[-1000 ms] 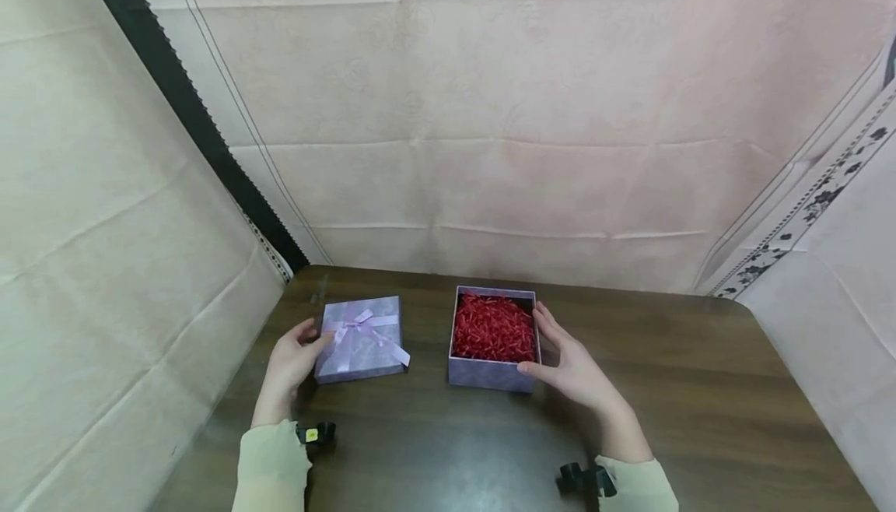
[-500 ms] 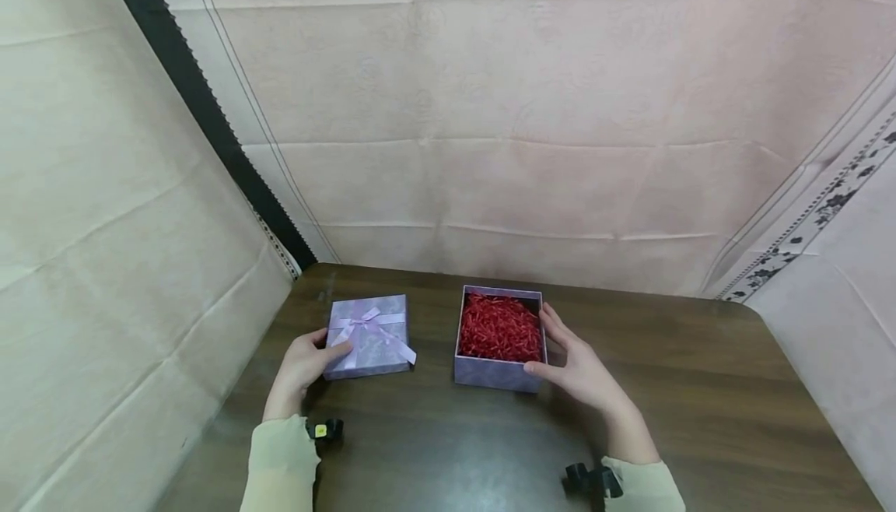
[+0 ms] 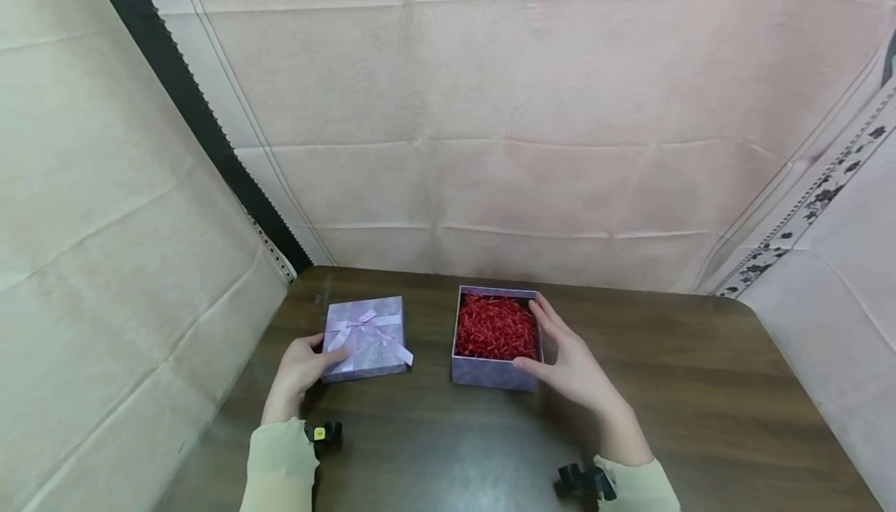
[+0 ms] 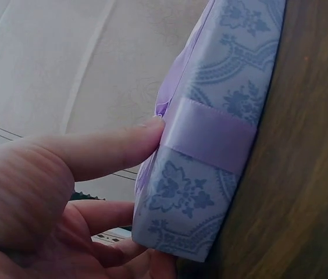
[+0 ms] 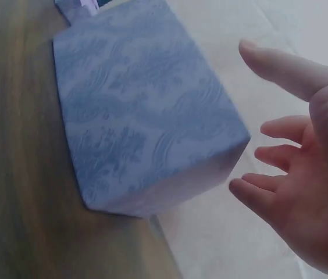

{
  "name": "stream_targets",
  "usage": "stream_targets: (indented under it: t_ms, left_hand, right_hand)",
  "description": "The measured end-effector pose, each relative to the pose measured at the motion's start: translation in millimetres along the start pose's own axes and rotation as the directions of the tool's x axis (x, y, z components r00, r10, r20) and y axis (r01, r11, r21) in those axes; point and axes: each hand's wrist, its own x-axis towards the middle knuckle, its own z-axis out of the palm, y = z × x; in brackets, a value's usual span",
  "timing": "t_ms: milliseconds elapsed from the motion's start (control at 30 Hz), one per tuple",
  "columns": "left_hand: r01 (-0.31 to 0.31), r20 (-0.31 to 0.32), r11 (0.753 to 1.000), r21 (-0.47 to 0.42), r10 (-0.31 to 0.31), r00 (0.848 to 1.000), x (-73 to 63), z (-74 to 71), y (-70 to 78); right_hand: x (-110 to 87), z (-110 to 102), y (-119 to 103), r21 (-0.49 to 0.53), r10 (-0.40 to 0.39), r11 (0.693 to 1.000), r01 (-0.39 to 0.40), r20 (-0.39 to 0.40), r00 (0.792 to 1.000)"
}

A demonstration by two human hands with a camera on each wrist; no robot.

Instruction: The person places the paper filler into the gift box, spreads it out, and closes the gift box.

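Note:
A lavender gift box lid with a satin ribbon and bow lies on the table at the left in the head view. My left hand grips its left side, thumb on the top face near the ribbon, fingers at the side edge. In the left wrist view, the patterned side of the lid faces the camera. The matching gift box base stands to the right, filled with red shredded paper. My right hand hovers with spread fingers at the base's right rim; the right wrist view shows it apart from the base.
The brown wooden table reaches back to a pale cloth backdrop. More cloth hangs along the left and right sides. Dark camera mounts sit on both wrists, below pale green sleeves.
My left thumb has slid farther onto the lid's top, and its fingers have closed on the side. My right hand has shifted slightly up and left over the base's rim.

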Motion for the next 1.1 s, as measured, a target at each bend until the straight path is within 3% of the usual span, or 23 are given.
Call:
stream_targets:
  t_ms: [300,633,767,900,1100]
  left_hand:
    - [0.033,-0.021,0.999,0.017,-0.033,0.999,-6.8,1.0,-0.6]
    - [0.048,-0.041,0.998,0.050,-0.046,0.998,-7.5,1.0,-0.4]
    - [-0.025,-0.094,0.997,0.070,0.032,0.995,-5.8,5.2,3.8]
    - [-0.119,-0.146,0.986,0.120,0.136,0.980,-5.2,10.9,9.5]
    - [-0.117,-0.186,0.977,0.176,0.149,0.971,-5.3,18.2,11.3]
  right_hand:
    - [4.3,1.2,-14.4,-0.010,-0.039,0.999,0.039,-0.099,0.994]
    - [2.9,4.1,-13.3,-0.013,-0.036,0.999,0.035,-0.097,0.995]
    - [1.4,3.6,-12.0,-0.021,-0.031,0.999,0.029,-0.098,0.995]
    - [1.5,3.0,-10.7,-0.025,-0.033,0.999,0.031,-0.098,0.995]
    - [1.4,1.3,-10.1,-0.016,-0.033,0.999,0.032,-0.102,0.994]
